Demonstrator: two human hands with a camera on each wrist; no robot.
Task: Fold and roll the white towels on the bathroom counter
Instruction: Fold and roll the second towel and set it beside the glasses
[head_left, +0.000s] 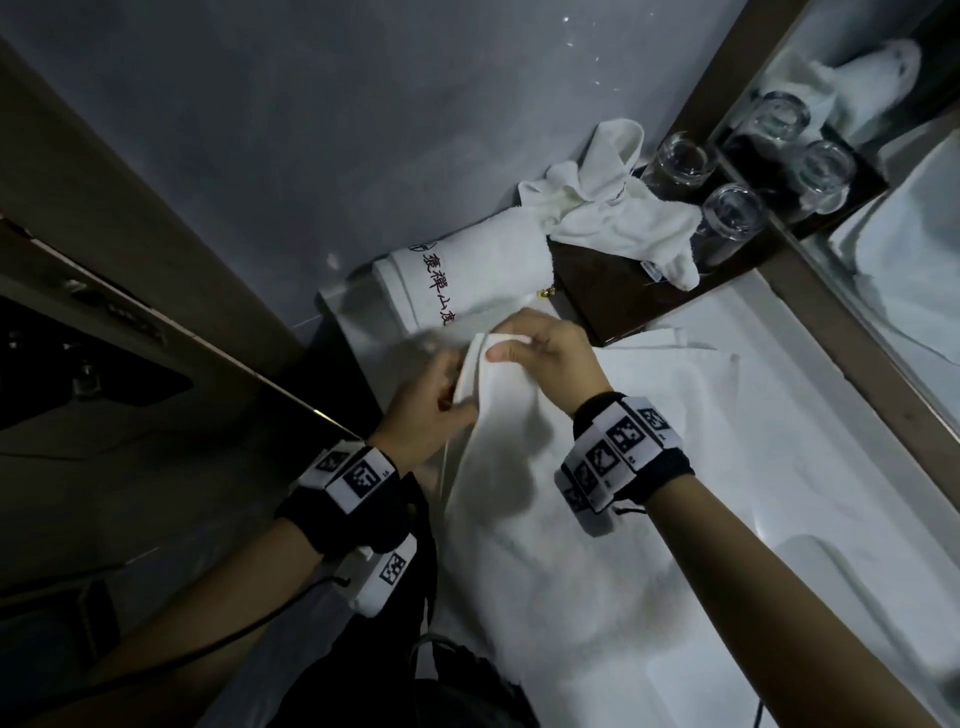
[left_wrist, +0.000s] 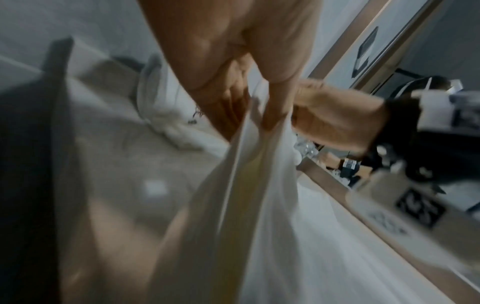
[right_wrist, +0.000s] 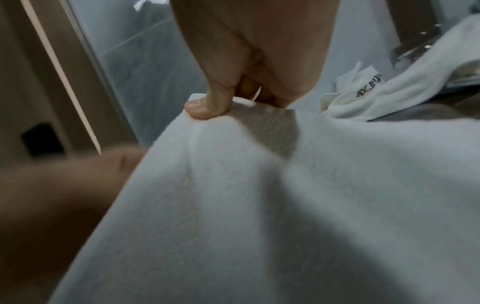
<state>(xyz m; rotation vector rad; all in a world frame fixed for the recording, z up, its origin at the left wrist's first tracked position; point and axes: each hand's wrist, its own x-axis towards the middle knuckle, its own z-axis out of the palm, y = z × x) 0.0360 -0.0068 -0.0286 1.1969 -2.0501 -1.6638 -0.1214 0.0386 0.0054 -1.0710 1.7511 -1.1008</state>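
Observation:
A large white towel (head_left: 582, 499) drapes over the white counter (head_left: 810, 467) and hangs off its near edge. My right hand (head_left: 540, 348) pinches the towel's raised far corner between thumb and fingers; the right wrist view shows the thumb (right_wrist: 205, 107) pressed on the hem of the towel (right_wrist: 285, 205). Just left of it, my left hand (head_left: 431, 400) grips the same lifted edge, and the cloth (left_wrist: 249, 185) hangs down from its curled fingers (left_wrist: 272, 111). A folded white towel with dark lettering (head_left: 462, 270) lies behind the hands. A crumpled white towel (head_left: 608, 202) lies further back.
A dark wooden tray (head_left: 618, 291) at the back holds upturned drinking glasses (head_left: 727, 218). A framed mirror (head_left: 893, 218) runs along the right side of the counter. A grey wall stands behind, and a dark door frame (head_left: 156, 291) is on the left.

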